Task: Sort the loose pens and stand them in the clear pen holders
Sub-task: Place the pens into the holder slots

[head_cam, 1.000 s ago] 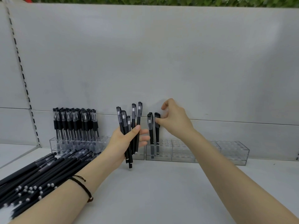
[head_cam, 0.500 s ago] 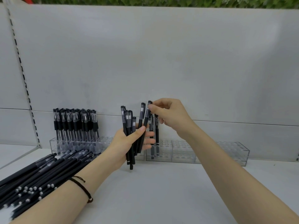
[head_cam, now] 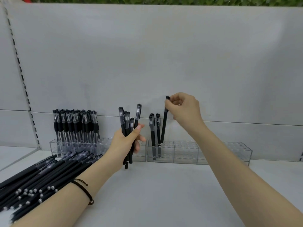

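Fingers (head_cam: 168,106) of my right hand (head_cam: 185,110) pinch one black pen (head_cam: 164,126) just under its cap, thumb and forefinger curled round it. Its long axis is close to upright, with the cap end up and leaning a little to the right. The lower end is down at the top face of the right holder (head_cam: 205,155), near that holder's left end (whether it has entered a hole, I cannot tell). Just left of it, a few standing pens (head_cam: 152,130) are already in the same holder, upright with caps up.

My left hand (head_cam: 126,141) grips a bundle (head_cam: 126,122) of black pens around the barrels, fingers wrapped and thumb laid across the front. These point caps up too, fanned slightly apart at the top. Their lower ends hang above the shelf (head_cam: 164,194), in front of the right end of the left holder (head_cam: 55,148).

That left holder stands against the back panel (head_cam: 147,63), beside the right one, and its left part holds packed pens (head_cam: 75,125), all upright with caps up.

On the shelf at my near left lies the loose pile (head_cam: 41,174), flat, long axes running diagonally from near left to far right, silver ends toward me (my left forearm crosses over part of it). A black cord bracelet (head_cam: 83,190) sits on that wrist.
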The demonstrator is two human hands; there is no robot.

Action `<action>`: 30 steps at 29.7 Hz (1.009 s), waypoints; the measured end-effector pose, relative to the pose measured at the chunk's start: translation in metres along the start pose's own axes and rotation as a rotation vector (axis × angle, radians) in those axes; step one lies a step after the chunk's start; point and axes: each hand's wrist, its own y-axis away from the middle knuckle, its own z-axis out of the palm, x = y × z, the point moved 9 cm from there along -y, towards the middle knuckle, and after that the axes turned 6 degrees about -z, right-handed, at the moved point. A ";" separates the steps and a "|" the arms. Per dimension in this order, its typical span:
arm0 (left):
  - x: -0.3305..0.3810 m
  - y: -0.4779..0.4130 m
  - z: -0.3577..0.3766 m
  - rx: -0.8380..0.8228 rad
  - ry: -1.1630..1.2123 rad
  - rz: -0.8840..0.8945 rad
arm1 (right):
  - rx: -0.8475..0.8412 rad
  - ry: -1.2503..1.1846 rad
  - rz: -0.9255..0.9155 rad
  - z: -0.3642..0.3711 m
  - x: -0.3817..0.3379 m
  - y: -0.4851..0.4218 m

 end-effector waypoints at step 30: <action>0.004 0.013 0.025 -0.200 0.037 -0.046 | -0.430 -0.098 0.039 0.040 -0.011 0.019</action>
